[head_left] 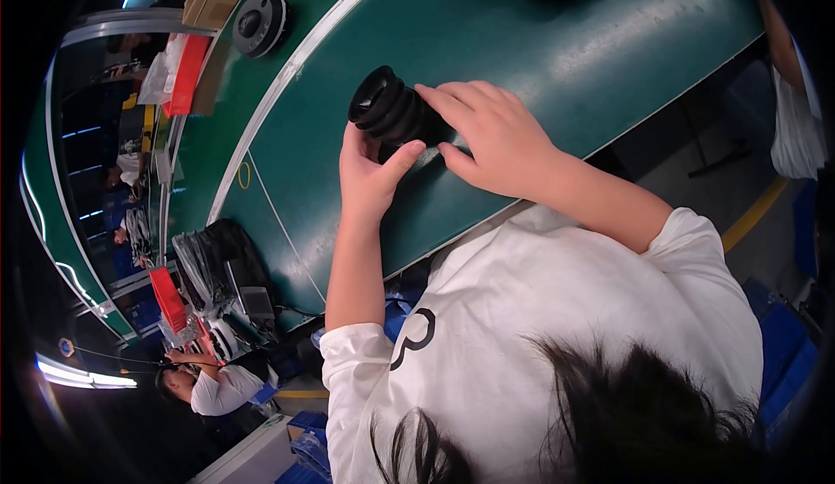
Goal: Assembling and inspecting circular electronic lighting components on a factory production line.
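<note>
Both hands on one black ribbed rubber bellows (389, 106), lifted just above the green conveyor belt (557, 40). Left hand (370, 175) cups its underside, thumb up against it; right hand (487, 132) wraps the rear end. Step looks like inspecting or fitting; next move likely needs a firm two-handed twist.
</note>
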{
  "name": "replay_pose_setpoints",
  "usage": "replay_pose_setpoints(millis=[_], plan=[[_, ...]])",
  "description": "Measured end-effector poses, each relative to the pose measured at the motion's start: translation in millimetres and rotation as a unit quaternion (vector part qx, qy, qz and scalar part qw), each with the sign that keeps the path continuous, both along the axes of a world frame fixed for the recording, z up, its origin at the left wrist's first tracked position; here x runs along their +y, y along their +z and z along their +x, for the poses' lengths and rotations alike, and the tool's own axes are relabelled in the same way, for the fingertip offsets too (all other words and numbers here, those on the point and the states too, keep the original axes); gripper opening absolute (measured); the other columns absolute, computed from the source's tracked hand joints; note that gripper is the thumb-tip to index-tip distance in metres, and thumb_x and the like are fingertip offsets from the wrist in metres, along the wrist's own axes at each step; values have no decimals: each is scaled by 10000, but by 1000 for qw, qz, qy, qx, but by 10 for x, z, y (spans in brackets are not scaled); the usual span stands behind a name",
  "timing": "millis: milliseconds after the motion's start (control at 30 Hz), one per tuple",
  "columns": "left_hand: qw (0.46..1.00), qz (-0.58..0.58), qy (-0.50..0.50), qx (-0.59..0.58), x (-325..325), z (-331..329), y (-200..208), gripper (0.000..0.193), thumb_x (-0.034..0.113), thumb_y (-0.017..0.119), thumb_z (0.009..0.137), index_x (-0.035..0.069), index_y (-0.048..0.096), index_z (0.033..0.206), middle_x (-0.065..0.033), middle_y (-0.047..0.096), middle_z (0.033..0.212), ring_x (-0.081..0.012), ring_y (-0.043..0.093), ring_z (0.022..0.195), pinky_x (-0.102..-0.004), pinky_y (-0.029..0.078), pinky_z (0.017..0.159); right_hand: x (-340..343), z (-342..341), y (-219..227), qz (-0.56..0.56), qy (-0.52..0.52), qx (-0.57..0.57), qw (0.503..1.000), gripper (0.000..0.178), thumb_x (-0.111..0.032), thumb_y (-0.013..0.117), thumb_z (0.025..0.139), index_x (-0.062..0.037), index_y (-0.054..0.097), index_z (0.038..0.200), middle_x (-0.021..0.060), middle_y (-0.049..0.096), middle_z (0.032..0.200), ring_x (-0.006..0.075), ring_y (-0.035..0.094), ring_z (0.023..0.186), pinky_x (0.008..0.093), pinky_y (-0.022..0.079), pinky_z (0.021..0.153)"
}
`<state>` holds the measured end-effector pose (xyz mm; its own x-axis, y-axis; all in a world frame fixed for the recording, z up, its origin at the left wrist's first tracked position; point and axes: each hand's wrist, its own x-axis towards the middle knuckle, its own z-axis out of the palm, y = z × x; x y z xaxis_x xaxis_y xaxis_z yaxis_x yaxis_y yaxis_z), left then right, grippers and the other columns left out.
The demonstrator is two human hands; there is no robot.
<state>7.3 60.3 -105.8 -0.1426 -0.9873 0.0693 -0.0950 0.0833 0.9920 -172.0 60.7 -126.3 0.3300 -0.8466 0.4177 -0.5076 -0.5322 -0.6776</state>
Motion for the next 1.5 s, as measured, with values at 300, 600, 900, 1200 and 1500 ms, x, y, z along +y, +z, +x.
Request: replay_pose_setpoints(millis=[300, 600, 900, 1200, 1500], plan=[[1000, 4, 15, -20, -2, -7, -19, 561, 60, 733, 684, 0, 425, 1148, -91, 529, 1094, -168, 512, 1029, -301, 395, 909, -4, -13, 7, -12, 12, 13, 1000, 571, -126, 601, 704, -33, 418, 1237, 125, 504, 1135, 282, 471, 1048, 381, 374, 883], [1000, 9, 14, 26, -9, -29, -59, 563, 86, 727, 694, -2, 429, 1165, -79, 540, 1071, -165, 516, 1010, -303, 397, 895, -10, -36, -1, -52, 3, 23, 998, 556, -130, 596, 688, -12, 437, 1207, 115, 530, 1081, 264, 492, 1006, 378, 393, 853], [999, -30, 24, -35, -29, -62, -100, 623, 106, 761, 651, -8, 431, 1167, -81, 542, 1084, -168, 516, 1018, -300, 393, 900, -51, -82, 25, -32, 20, 27, 999, 599, -136, 579, 697, -9, 385, 1250, 134, 522, 1101, 295, 475, 1027, 392, 385, 866], [966, -95, 54, -236, -45, -181, -68, 623, 223, 767, 581, 27, 498, 1108, -129, 541, 1085, -303, 455, 1078, -377, 380, 900, -263, -235, 395, -45, 77, -61, 994, 714, -174, 659, 672, -85, 342, 1307, 136, 456, 1227, 298, 429, 1132, 373, 335, 955], [956, -127, 57, -257, -64, -248, -66, 563, 233, 727, 610, 30, 514, 1090, -131, 539, 1093, -316, 446, 1091, -394, 377, 909, -467, -50, 659, -54, 156, 95, 982, 703, -188, 706, 659, -114, 398, 1287, 132, 432, 1259, 290, 414, 1154, 366, 341, 963]])
